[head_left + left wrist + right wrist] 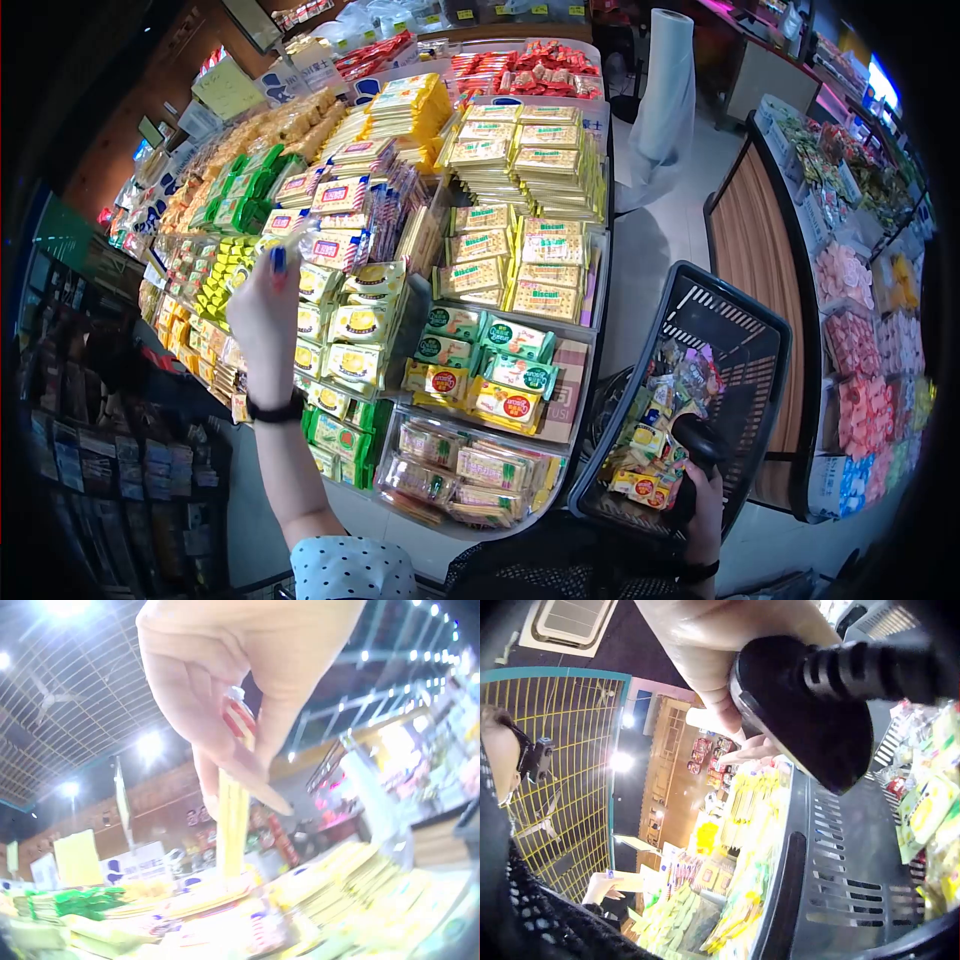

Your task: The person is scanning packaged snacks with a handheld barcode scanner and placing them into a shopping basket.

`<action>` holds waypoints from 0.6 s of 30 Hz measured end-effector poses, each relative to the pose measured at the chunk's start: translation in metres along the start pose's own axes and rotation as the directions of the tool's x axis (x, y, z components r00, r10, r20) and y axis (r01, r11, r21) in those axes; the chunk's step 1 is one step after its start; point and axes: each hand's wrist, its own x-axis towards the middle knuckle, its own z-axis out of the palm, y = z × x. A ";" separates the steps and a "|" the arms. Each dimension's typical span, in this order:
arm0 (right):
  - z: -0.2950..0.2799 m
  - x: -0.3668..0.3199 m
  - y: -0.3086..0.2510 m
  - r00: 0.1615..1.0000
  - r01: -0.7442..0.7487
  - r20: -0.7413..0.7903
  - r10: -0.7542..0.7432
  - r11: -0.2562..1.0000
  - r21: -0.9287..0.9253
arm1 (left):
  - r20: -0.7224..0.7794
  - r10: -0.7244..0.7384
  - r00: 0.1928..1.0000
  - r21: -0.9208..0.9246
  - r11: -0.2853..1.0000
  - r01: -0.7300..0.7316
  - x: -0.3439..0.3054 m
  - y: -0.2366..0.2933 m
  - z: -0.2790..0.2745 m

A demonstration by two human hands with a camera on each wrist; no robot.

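My left hand [265, 325] pinches a wrapped biscuit packet [233, 817] with a red-and-white striped end, upright between thumb and fingers in the left wrist view. Below it lie stacks of similar packets [338, 250] with red and blue ends, beside yellow-labelled packets [358, 322]. Down at the right, my right hand [706, 505] grips the black handle [697, 445] of a dark shopping basket [768, 400]. Several small wrapped snacks [645, 440] lie inside the basket, partly hidden under the handle.
Biscuit packs [550, 160] rise in tall stacks on the display. A standing roll of plastic bags [665, 90] is behind its right side. Another sweets stand [765, 250] with wood panels is to the right. Dark shelves [120, 460] stand at the left.
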 end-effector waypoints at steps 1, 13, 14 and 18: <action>-0.003 0.000 0.000 1.000 -0.002 0.011 0.002 1.000 -0.023 | 0.035 -0.006 0.999 0.153 0.988 0.001 0.008 -0.009 0.026; -0.047 0.008 -0.003 0.997 -0.020 -0.064 0.034 0.977 0.214 | 0.363 -0.147 0.920 0.287 0.957 0.040 0.000 0.007 0.135; -0.053 0.011 -0.002 0.997 -0.016 -0.065 0.034 0.967 0.255 | 0.353 -0.177 0.918 0.258 0.962 0.086 0.001 0.036 0.107; -0.071 0.001 -0.016 0.995 0.072 -0.093 -0.043 0.939 0.337 | 0.200 0.143 0.969 -0.079 0.988 -0.130 -0.028 0.110 0.057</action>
